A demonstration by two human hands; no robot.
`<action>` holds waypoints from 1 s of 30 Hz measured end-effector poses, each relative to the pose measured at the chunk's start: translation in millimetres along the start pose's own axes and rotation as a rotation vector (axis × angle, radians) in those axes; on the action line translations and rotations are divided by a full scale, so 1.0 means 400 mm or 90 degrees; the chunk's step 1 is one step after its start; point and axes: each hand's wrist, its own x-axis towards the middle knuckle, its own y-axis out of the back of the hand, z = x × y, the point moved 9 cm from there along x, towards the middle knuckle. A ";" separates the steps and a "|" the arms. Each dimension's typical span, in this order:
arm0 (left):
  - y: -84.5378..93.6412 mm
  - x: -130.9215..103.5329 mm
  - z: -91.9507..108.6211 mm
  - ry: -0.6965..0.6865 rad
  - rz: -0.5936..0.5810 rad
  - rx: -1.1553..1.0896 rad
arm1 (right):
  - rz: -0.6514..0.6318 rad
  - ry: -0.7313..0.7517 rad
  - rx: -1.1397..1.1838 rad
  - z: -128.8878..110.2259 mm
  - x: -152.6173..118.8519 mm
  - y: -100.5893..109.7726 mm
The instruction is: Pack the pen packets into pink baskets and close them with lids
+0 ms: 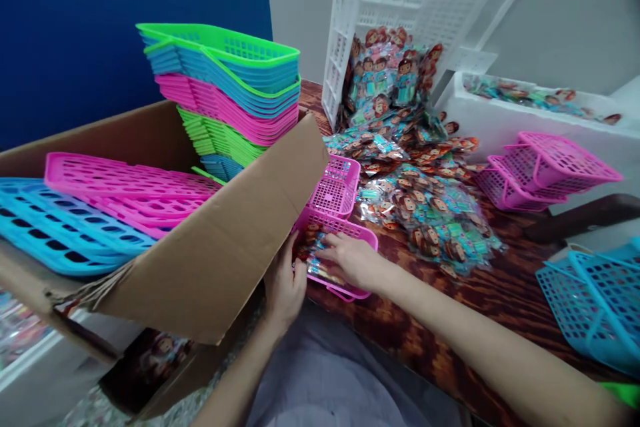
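A pink plastic basket [367, 235] sits at the table's front edge with shiny picture packets [317, 267] lying inside it. My left hand [286, 283] is at the basket's left side, its thumb and fingers closed about the rim, partly behind a cardboard flap. Inside the basket, my right hand [353, 259] reaches over the packets with fingers stretched out and touching them; no packet is visibly gripped. Just behind stands a second pink basket [345, 183], partly covered by the flap.
A cardboard box [225, 240] on the left holds stacked baskets [225, 93] and flat pink pieces [130, 187]. Loose packets [435, 213] are heaped on the wooden table, before a white crate [340, 47]. Pink baskets [545, 170] and blue baskets [595, 300] stand on the right.
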 end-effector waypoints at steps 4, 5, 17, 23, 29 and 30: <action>0.005 -0.001 0.003 -0.009 -0.007 0.012 | -0.035 -0.059 0.014 0.019 0.003 -0.042; 0.008 -0.004 0.004 -0.010 -0.008 0.021 | -0.029 -0.056 0.028 0.015 -0.002 -0.037; 0.001 -0.070 0.092 -0.143 -0.108 0.103 | -0.030 -0.149 0.053 0.001 -0.035 -0.040; 0.012 -0.101 0.142 -0.202 -0.060 0.142 | -0.038 -0.156 0.049 -0.007 -0.037 -0.025; -0.023 -0.139 0.137 -0.289 -0.038 0.115 | -0.003 -0.081 0.166 -0.006 -0.046 0.009; -0.029 -0.134 0.126 -0.293 -0.026 0.115 | -0.003 -0.093 0.169 -0.003 -0.040 0.006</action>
